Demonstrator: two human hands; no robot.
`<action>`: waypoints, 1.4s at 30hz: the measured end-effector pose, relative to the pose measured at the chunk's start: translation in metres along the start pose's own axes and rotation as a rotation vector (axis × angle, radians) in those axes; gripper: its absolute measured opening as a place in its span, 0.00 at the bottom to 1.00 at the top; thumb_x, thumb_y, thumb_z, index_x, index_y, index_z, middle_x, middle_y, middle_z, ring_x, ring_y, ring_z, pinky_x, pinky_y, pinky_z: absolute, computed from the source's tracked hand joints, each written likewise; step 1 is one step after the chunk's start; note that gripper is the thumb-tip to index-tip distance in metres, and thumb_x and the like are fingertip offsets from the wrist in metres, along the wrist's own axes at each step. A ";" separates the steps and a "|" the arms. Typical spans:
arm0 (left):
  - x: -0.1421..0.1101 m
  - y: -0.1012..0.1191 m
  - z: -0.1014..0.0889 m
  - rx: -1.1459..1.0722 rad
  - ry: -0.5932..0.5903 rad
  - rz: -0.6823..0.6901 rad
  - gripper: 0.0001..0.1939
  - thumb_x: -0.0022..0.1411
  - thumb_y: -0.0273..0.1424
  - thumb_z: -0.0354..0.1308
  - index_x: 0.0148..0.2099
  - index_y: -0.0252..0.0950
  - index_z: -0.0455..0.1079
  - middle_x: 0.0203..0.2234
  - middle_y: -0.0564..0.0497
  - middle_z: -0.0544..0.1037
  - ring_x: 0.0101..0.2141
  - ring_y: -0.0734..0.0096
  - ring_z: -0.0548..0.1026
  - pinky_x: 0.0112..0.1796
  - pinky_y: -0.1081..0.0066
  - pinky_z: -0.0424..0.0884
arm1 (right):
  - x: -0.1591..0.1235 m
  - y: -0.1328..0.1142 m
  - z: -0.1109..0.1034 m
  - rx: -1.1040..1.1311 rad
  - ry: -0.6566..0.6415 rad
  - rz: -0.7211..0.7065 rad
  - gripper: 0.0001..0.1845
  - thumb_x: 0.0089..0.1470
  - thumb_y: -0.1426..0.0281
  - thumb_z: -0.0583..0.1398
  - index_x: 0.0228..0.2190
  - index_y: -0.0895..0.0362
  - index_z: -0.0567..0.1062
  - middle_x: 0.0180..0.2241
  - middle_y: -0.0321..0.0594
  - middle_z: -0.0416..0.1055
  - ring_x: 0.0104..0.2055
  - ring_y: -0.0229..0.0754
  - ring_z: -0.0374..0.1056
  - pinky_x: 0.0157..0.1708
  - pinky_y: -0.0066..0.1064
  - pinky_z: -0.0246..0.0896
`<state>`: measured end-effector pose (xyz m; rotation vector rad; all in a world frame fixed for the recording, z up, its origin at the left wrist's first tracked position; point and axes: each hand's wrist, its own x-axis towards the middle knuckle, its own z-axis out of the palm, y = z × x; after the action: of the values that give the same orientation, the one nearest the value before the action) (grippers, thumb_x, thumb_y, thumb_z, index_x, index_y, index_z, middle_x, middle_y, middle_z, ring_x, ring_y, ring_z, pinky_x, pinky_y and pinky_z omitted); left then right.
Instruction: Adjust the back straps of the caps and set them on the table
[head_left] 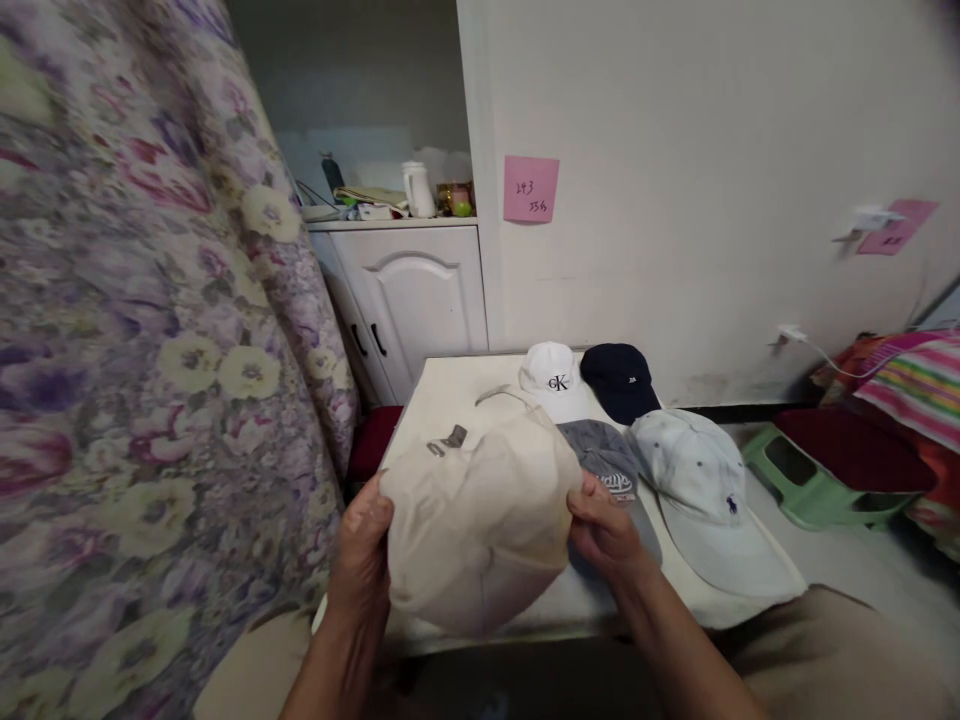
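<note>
A beige baseball cap (480, 520) is held up over the near part of the table, its edges slightly blurred. My left hand (365, 535) pinches its left edge, thumb on top. On the other side, my right hand (604, 525) grips the cap's right edge between thumb and fingers. A loose strap end and a small dark patch show at the cap's far side. Just beyond my right hand lies a grey cap (596, 450) with white lettering, partly hidden. To its right sits a pale cap (694, 480) with a small dark emblem.
Farther back on the cream-covered table (442, 385) are a white cap (553, 372) and a navy cap (619, 380). A floral curtain (165, 350) hangs close on the left. At right stands a green stool (795, 490) with a dark red top.
</note>
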<state>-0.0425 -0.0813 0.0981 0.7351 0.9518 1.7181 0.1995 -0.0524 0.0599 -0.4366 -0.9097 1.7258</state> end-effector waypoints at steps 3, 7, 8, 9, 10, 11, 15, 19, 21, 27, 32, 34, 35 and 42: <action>-0.002 -0.005 -0.008 0.003 -0.136 -0.100 0.22 0.38 0.35 0.76 0.37 0.33 0.77 0.26 0.48 0.82 0.34 0.51 0.81 0.32 0.66 0.76 | -0.006 -0.003 -0.010 -0.056 -0.002 0.007 0.20 0.39 0.62 0.69 0.37 0.55 0.80 0.33 0.44 0.80 0.40 0.54 0.76 0.37 0.40 0.72; -0.008 -0.012 -0.019 0.005 -0.272 -0.191 0.16 0.43 0.32 0.74 0.35 0.33 0.76 0.25 0.48 0.80 0.30 0.57 0.79 0.29 0.70 0.73 | -0.019 0.005 -0.030 -0.128 0.025 0.048 0.22 0.38 0.61 0.71 0.37 0.57 0.80 0.31 0.45 0.80 0.37 0.53 0.76 0.34 0.39 0.71; -0.010 -0.013 -0.020 0.001 -0.285 -0.206 0.16 0.43 0.32 0.74 0.35 0.34 0.77 0.25 0.48 0.80 0.28 0.59 0.78 0.28 0.70 0.72 | -0.022 0.008 -0.034 -0.139 0.022 0.062 0.23 0.38 0.59 0.72 0.37 0.57 0.80 0.30 0.46 0.80 0.36 0.53 0.76 0.33 0.39 0.71; -0.011 -0.013 -0.020 0.001 -0.296 -0.223 0.16 0.43 0.33 0.73 0.36 0.34 0.77 0.24 0.49 0.79 0.27 0.60 0.78 0.28 0.70 0.71 | -0.024 0.010 -0.037 -0.145 0.016 0.069 0.25 0.37 0.58 0.72 0.38 0.57 0.80 0.30 0.46 0.79 0.35 0.52 0.76 0.32 0.39 0.71; -0.013 -0.012 -0.019 0.012 -0.308 -0.238 0.16 0.43 0.33 0.74 0.35 0.34 0.77 0.24 0.49 0.79 0.26 0.62 0.77 0.27 0.71 0.71 | -0.027 0.011 -0.040 -0.148 0.006 0.073 0.26 0.37 0.57 0.72 0.38 0.58 0.80 0.30 0.46 0.79 0.34 0.52 0.76 0.32 0.38 0.71; -0.015 -0.010 -0.018 0.039 -0.322 -0.251 0.17 0.43 0.34 0.74 0.35 0.34 0.77 0.23 0.49 0.79 0.25 0.63 0.76 0.27 0.71 0.70 | -0.028 0.011 -0.041 -0.152 -0.008 0.073 0.27 0.37 0.57 0.72 0.38 0.58 0.80 0.30 0.46 0.79 0.33 0.51 0.76 0.32 0.38 0.70; -0.024 0.000 -0.011 0.290 -0.394 -0.249 0.13 0.45 0.34 0.73 0.32 0.33 0.78 0.22 0.50 0.77 0.22 0.70 0.71 0.25 0.75 0.66 | -0.034 0.008 -0.043 -0.189 -0.073 0.064 0.25 0.37 0.58 0.73 0.35 0.60 0.81 0.28 0.43 0.79 0.26 0.43 0.72 0.30 0.34 0.69; -0.039 0.013 -0.005 0.439 -0.347 -0.154 0.12 0.49 0.36 0.70 0.33 0.34 0.77 0.23 0.51 0.76 0.24 0.70 0.70 0.26 0.76 0.65 | -0.043 -0.002 -0.043 -0.258 -0.122 0.058 0.19 0.36 0.59 0.74 0.29 0.59 0.81 0.22 0.39 0.76 0.23 0.41 0.69 0.25 0.30 0.66; -0.046 0.019 -0.004 0.477 -0.339 -0.133 0.12 0.51 0.37 0.69 0.34 0.35 0.77 0.24 0.51 0.75 0.24 0.70 0.69 0.25 0.76 0.64 | -0.050 -0.010 -0.041 -0.310 -0.133 0.073 0.17 0.37 0.61 0.73 0.28 0.58 0.81 0.22 0.38 0.76 0.23 0.41 0.69 0.24 0.30 0.66; -0.057 0.029 0.002 0.598 -0.435 -0.159 0.12 0.56 0.38 0.66 0.38 0.36 0.76 0.25 0.51 0.75 0.26 0.69 0.69 0.25 0.77 0.64 | -0.065 -0.030 -0.033 -0.348 -0.182 0.112 0.20 0.37 0.61 0.73 0.33 0.57 0.82 0.26 0.39 0.76 0.25 0.41 0.68 0.26 0.31 0.65; -0.057 0.027 0.007 0.702 -0.482 -0.207 0.14 0.57 0.41 0.65 0.40 0.36 0.74 0.29 0.52 0.75 0.29 0.69 0.69 0.29 0.76 0.65 | -0.068 -0.026 -0.031 -0.304 -0.204 0.149 0.19 0.38 0.60 0.73 0.28 0.60 0.78 0.22 0.34 0.69 0.21 0.34 0.60 0.21 0.23 0.56; -0.058 0.025 0.006 0.732 -0.488 -0.196 0.14 0.56 0.41 0.66 0.38 0.36 0.74 0.27 0.54 0.73 0.28 0.71 0.68 0.29 0.76 0.64 | -0.069 -0.025 -0.031 -0.286 -0.211 0.175 0.17 0.42 0.61 0.72 0.29 0.59 0.77 0.23 0.33 0.69 0.22 0.32 0.59 0.23 0.22 0.56; -0.059 0.025 0.006 0.743 -0.489 -0.180 0.14 0.56 0.41 0.66 0.36 0.36 0.73 0.26 0.54 0.72 0.27 0.72 0.67 0.28 0.76 0.63 | -0.070 -0.026 -0.031 -0.284 -0.215 0.173 0.16 0.43 0.62 0.71 0.30 0.59 0.77 0.24 0.33 0.68 0.23 0.32 0.59 0.23 0.22 0.56; -0.069 0.030 0.013 0.794 -0.515 -0.034 0.13 0.63 0.40 0.60 0.33 0.36 0.71 0.25 0.55 0.68 0.27 0.73 0.64 0.27 0.76 0.60 | -0.077 -0.049 -0.019 -0.492 -0.239 0.052 0.13 0.47 0.63 0.69 0.33 0.57 0.76 0.28 0.37 0.69 0.28 0.36 0.60 0.26 0.25 0.55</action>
<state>-0.0237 -0.1495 0.1283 1.5682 1.2510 0.9899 0.2709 -0.1112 0.0728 -0.5847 -1.5193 1.6145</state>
